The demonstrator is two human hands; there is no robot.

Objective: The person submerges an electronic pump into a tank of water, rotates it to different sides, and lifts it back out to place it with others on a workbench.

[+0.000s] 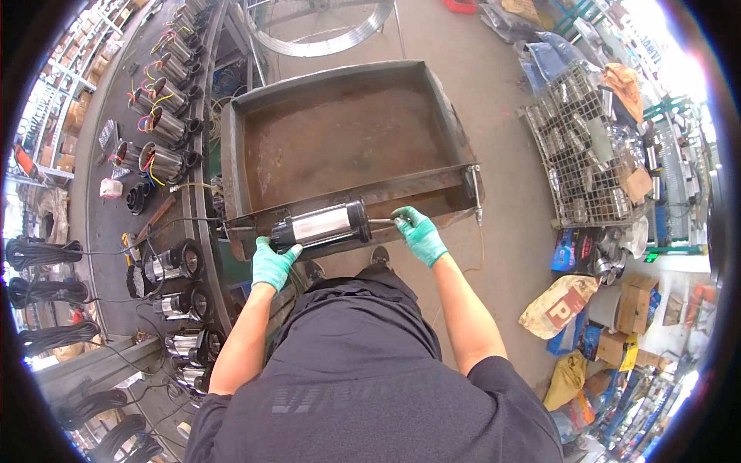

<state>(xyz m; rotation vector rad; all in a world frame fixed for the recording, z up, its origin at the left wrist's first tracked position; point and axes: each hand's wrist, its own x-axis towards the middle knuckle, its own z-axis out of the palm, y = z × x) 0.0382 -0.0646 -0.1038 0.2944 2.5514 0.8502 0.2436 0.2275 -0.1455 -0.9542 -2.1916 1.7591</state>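
A cylindrical pump motor [321,224] with a shiny silver body and black ends lies sideways along the front edge of a metal tank [429,85]. My left hand [272,264], in a green glove, is closed around its left end, the thumb along the underside. A short metal rod [380,221] sticks out at the motor's right end. My right hand [421,235], also gloved in green, pinches the rod's outer end between thumb and fingers. Whether the rod is fixed to the motor or only touches it, I cannot tell.
On the left, a long dark workbench [104,224] carries several motor housings [166,127] with coloured wires and several finished-looking motors [181,262]. Coiled black cables [46,253] lie along its outer side. A wire basket [579,147] of metal parts and cardboard boxes [637,305] stand right.
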